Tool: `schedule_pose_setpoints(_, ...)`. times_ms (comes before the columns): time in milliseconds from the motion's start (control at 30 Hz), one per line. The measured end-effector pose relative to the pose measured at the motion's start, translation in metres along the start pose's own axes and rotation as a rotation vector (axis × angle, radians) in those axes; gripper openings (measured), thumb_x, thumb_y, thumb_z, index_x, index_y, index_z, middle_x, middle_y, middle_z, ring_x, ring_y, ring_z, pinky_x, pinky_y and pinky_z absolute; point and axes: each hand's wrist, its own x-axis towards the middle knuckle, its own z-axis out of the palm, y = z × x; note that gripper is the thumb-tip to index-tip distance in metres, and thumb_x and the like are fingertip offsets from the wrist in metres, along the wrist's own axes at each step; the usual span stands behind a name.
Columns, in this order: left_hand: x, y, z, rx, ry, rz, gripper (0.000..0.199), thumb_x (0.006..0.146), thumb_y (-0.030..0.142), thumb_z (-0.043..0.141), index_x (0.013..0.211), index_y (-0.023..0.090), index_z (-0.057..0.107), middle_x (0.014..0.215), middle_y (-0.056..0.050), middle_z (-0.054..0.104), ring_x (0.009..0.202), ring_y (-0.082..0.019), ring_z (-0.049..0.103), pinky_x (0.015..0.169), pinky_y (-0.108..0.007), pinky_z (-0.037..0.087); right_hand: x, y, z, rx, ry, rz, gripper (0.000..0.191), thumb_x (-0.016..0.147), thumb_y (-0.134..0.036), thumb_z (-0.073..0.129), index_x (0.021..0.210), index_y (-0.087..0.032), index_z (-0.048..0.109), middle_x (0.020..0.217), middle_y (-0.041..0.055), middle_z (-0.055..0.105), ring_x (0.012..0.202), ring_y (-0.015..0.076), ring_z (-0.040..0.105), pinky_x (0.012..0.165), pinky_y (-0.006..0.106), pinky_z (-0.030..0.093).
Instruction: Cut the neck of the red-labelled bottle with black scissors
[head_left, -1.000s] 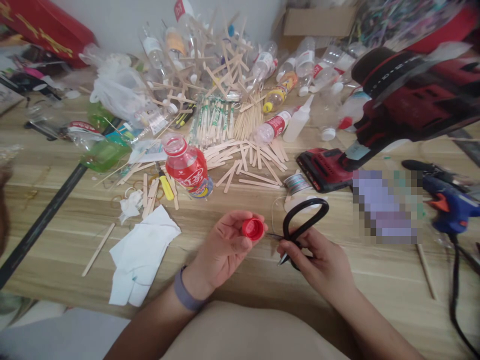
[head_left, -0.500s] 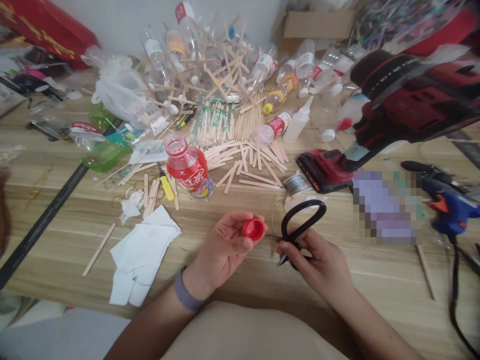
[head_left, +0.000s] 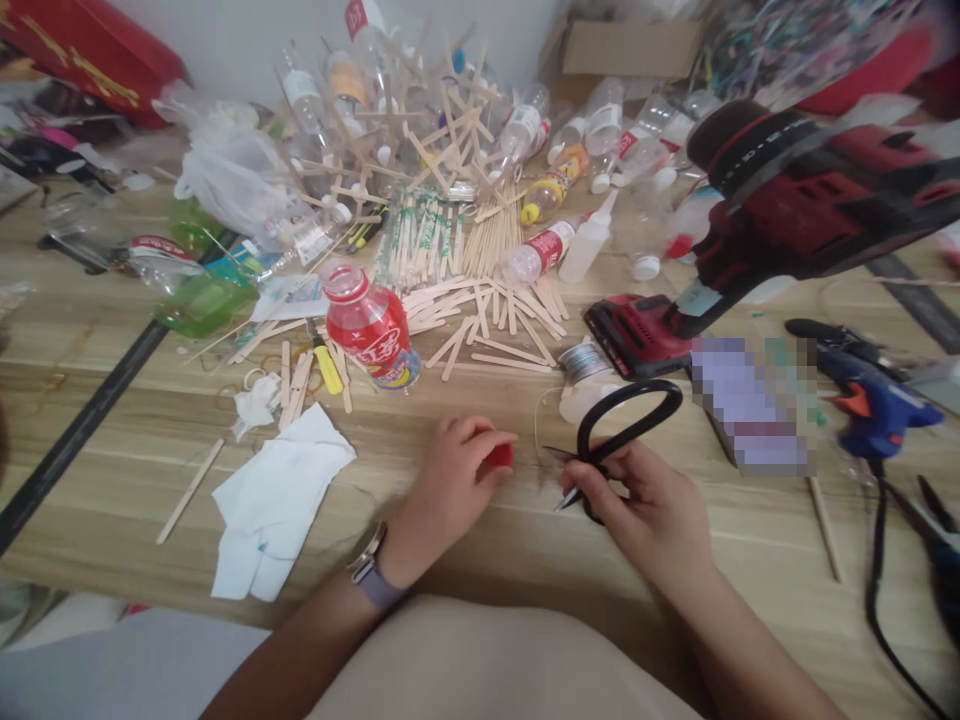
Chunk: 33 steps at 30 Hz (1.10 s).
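Observation:
Between the fingertips of my left hand (head_left: 457, 490) is a red bottle cap (head_left: 501, 455), mostly covered by the fingers. My right hand (head_left: 649, 505) grips a pair of black-handled scissors (head_left: 630, 430); their blades are parted and point left, toward the cap but apart from it. An uncapped plastic bottle (head_left: 371, 330) with a red label stands beyond my left hand. A spool of thin wire or thread (head_left: 583, 362) sits just past the scissors, with a loose strand curling toward them.
A red and black cordless drill (head_left: 787, 210) stands at the right, beside a blue glue gun (head_left: 874, 405). Loose wooden sticks (head_left: 495, 310) and several plastic bottles fill the back. White paper (head_left: 281, 500) and a yellow-handled tool (head_left: 328, 370) lie at the left.
My left hand has turned over, so its back faces up and the cap's open side no longer shows. The scissors have turned slightly and shifted right. The whole view has moved a little.

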Motion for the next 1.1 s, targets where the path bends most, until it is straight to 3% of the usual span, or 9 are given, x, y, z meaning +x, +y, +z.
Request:
schedule_pose_setpoints(100, 0.002, -0.004, 0.006, 0.158, -0.057, -0.004, 0.041, 0.077, 0.016, 0.073, 0.117, 0.021, 0.064, 0.112, -0.009, 0.063, 0.109, -0.027, 0.051, 0.099, -0.047, 0.044, 0.002, -0.002, -0.003, -0.005, -0.063, 0.007, 0.019, 0.089, -0.037, 0.055, 0.078, -0.021, 0.057, 0.062, -0.0003, 0.071, 0.05, 0.015, 0.066, 0.045, 0.02, 0.045)
schedule_pose_setpoints(233, -0.001, -0.001, 0.0, 0.136, -0.021, -0.01, 0.054, 0.074, 0.018, 0.076, 0.125, 0.019, 0.056, 0.119, -0.01, 0.061, 0.116, -0.028, 0.051, 0.102, -0.049, 0.042, 0.006, -0.003, -0.005, -0.145, -0.16, -0.114, 0.027, 0.094, -0.04, 0.048, 0.08, -0.02, 0.057, 0.061, 0.0001, 0.068, 0.046, 0.0145, 0.063, 0.042, 0.021, 0.04)
schedule_pose_setpoints(400, -0.013, 0.005, -0.017, 0.229, 0.017, -0.029, 0.029, 0.083, 0.02, 0.067, 0.112, 0.017, 0.061, 0.11, -0.01, 0.064, 0.108, -0.028, 0.057, 0.094, -0.047, 0.047, 0.01, -0.011, 0.0, -0.635, -0.249, -0.305, 0.036, 0.1, -0.041, 0.039, 0.08, -0.019, 0.058, 0.05, 0.0005, 0.062, 0.04, 0.018, 0.058, 0.042, 0.026, 0.02)
schedule_pose_setpoints(500, -0.021, 0.006, -0.022, 0.325, 0.014, 0.029, 0.012, 0.089, 0.021, 0.059, 0.098, 0.018, 0.066, 0.096, -0.007, 0.067, 0.094, -0.025, 0.059, 0.083, -0.041, 0.05, 0.015, -0.021, 0.004, -0.867, -0.331, -0.333, 0.03, 0.098, -0.038, 0.046, 0.079, -0.018, 0.058, 0.052, 0.0025, 0.064, 0.043, 0.0207, 0.061, 0.045, 0.028, 0.013)
schedule_pose_setpoints(567, -0.025, 0.007, -0.023, 0.369, -0.025, 0.101, 0.014, 0.092, 0.02, 0.053, 0.096, 0.018, 0.067, 0.093, -0.006, 0.068, 0.089, -0.023, 0.059, 0.079, -0.039, 0.05, 0.02, -0.029, 0.006, -0.957, -0.395, -0.322, 0.026, 0.096, -0.037, 0.052, 0.08, -0.018, 0.058, 0.054, 0.0039, 0.066, 0.046, 0.0219, 0.062, 0.045, 0.028, 0.011)
schedule_pose_setpoints(800, -0.032, 0.009, -0.018, 0.459, -0.148, 0.298, 0.028, 0.097, 0.017, 0.041, 0.109, 0.013, 0.066, 0.109, -0.01, 0.068, 0.095, -0.024, 0.056, 0.085, -0.041, 0.046, 0.029, -0.048, 0.01, -1.079, -0.507, -0.309, 0.02, 0.095, -0.033, 0.056, 0.087, -0.016, 0.062, 0.058, 0.0068, 0.069, 0.048, 0.0242, 0.065, 0.044, 0.029, 0.01)
schedule_pose_setpoints(933, -0.032, 0.008, -0.014, 0.466, -0.185, 0.398, 0.026, 0.096, 0.016, 0.043, 0.098, 0.01, 0.068, 0.111, -0.014, 0.068, 0.093, -0.025, 0.058, 0.085, -0.041, 0.046, 0.031, -0.049, 0.011, -1.112, -0.513, -0.368, 0.009, 0.092, -0.019, 0.055, 0.088, -0.015, 0.062, 0.055, 0.0073, 0.067, 0.046, 0.0241, 0.064, 0.043, 0.03, 0.012)
schedule_pose_setpoints(1100, -0.032, 0.006, -0.011, 0.508, -0.212, 0.407, 0.025, 0.095, 0.019, 0.046, 0.096, 0.009, 0.069, 0.112, -0.015, 0.068, 0.094, -0.027, 0.058, 0.085, -0.042, 0.045, 0.033, -0.053, 0.011, -1.121, -0.569, -0.388, 0.009, 0.088, -0.011, 0.055, 0.088, -0.014, 0.063, 0.057, 0.0083, 0.067, 0.047, 0.0239, 0.064, 0.041, 0.03, 0.016)
